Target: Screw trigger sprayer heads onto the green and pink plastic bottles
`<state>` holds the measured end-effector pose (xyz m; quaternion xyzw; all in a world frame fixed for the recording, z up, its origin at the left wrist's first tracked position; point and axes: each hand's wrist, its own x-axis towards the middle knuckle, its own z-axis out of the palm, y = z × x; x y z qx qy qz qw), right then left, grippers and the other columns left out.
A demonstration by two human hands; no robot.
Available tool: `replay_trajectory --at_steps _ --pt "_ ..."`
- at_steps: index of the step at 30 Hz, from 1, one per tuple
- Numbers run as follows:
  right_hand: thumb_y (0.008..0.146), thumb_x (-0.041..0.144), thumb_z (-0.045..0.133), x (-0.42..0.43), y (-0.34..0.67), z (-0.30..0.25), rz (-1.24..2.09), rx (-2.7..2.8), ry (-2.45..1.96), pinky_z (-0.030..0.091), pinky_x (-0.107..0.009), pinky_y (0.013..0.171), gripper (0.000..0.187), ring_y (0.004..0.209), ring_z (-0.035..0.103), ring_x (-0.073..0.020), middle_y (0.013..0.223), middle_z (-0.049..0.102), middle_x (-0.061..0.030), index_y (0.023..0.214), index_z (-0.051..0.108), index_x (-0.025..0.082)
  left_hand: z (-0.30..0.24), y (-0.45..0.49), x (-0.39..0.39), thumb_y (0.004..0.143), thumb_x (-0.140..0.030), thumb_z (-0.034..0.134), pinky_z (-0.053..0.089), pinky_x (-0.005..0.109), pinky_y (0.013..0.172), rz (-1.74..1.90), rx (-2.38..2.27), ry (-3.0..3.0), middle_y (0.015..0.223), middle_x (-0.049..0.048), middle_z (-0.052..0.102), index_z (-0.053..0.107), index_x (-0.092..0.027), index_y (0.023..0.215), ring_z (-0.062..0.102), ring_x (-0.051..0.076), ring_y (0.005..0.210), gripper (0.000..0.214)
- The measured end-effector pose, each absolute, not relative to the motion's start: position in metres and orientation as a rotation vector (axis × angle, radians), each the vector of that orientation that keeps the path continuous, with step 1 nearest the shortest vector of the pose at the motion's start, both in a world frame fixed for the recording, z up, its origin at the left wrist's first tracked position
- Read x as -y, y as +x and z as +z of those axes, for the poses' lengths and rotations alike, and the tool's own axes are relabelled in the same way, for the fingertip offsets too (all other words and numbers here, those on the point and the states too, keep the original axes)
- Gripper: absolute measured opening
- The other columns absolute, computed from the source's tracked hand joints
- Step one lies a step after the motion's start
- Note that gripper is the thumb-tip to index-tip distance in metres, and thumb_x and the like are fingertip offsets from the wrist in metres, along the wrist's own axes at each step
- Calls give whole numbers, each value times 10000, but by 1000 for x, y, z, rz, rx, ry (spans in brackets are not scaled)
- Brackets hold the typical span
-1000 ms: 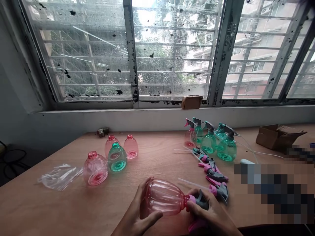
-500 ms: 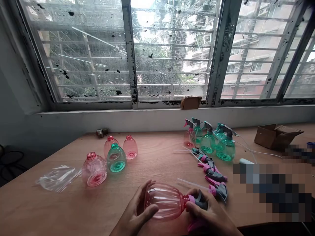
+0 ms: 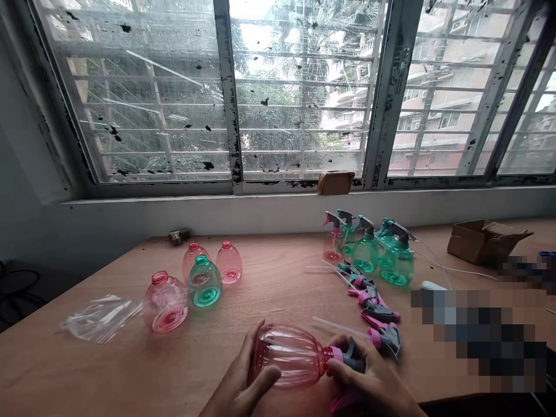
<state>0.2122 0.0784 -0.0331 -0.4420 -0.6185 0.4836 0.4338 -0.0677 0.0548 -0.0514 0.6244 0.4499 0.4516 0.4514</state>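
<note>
A clear red spray bottle [image 3: 289, 354] lies sideways between my hands, low over the table's near part. My left hand [image 3: 249, 370] is wrapped round its base end, thumb across the near side. At the neck, my right hand [image 3: 365, 370] grips the grey and pink spray head [image 3: 347, 354], which sits on the bottle's mouth. Just beyond that hand rests a loose pink and grey spray head [image 3: 386, 339] with its clear tube. More loose spray heads [image 3: 369, 298] lie behind it in a row.
Open red bottles [image 3: 165, 304] and a green one [image 3: 205, 282] stand at left, beside a clear plastic bag [image 3: 102, 318]. Several bottles with spray heads [image 3: 397, 263] stand at back right. An open cardboard box [image 3: 484, 243] sits further right. A blurred patch covers the right edge.
The view has shifted very slightly. Both hands keep their hold on the red bottle and its spray head, with almost no visible movement.
</note>
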Motion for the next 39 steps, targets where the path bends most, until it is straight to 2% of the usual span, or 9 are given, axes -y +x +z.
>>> replay_trajectory --at_steps 5,8,11,14,21,24,29,33,39 --pt "760 524 829 -78 212 -33 1228 1513 -1082 535 -265 589 370 642 650 -230 700 737 -20 876 729 187 -46 -69 -49 807 -382 839 162 491 1298 1108 -1067 1657 1705 77 285 246 -324 1590 219 325 1574 984" --pt "764 491 822 -78 213 -33 1224 1534 -1081 529 -264 601 331 652 638 -226 707 715 -12 860 739 185 -44 -68 -48 709 -412 915 128 500 1301 1081 -1097 1664 1699 58 303 244 -343 1594 191 351 1577 1113" --pt "751 463 811 -79 212 -32 1190 1549 -1124 528 -266 605 304 659 634 -229 704 697 -4 852 747 184 -44 -66 -50 831 -624 733 206 503 1284 1145 -1047 1569 1684 96 341 319 -282 1565 271 353 1554 909" --pt "744 445 799 -79 212 -30 1170 1573 -1134 522 -264 604 285 664 631 -231 696 685 1 842 747 182 -46 -65 -52 939 -652 557 203 512 1286 1157 -1128 1501 1685 138 336 330 -218 1558 268 333 1561 789" --pt "764 485 789 -77 213 -29 1167 1586 -1137 518 -265 606 310 667 629 -235 709 684 4 868 742 197 -49 -68 -44 820 -431 818 115 491 1300 1122 -1001 1702 1713 74 259 210 -321 1619 196 331 1580 1010" --pt "752 493 797 -77 212 -29 1156 1589 -1124 518 -272 620 313 657 622 -233 686 664 12 848 741 200 -48 -68 -45 726 -495 891 97 513 1294 1089 -985 1687 1730 49 198 173 -378 1616 196 372 1572 1150" --pt "738 479 810 -78 212 -30 1158 1579 -1115 533 -288 635 313 674 632 -244 709 680 1 843 737 194 -50 -68 -52 889 -710 580 223 573 1250 1126 -1009 1614 1692 135 304 254 -282 1601 258 400 1547 892" --pt "750 479 802 -78 213 -31 1173 1580 -1134 521 -281 618 311 673 632 -242 710 685 0 861 751 193 -52 -71 -51 904 -631 633 180 584 1266 1085 -1091 1659 1684 128 329 264 -294 1594 292 385 1537 852" --pt "773 537 805 -79 214 -34 1274 1547 -1096 480 -266 606 380 604 592 -204 637 679 15 896 730 185 -50 -69 -42 866 -328 770 58 500 1298 1118 -1060 1840 1736 59 191 152 -329 1629 108 312 1599 982"
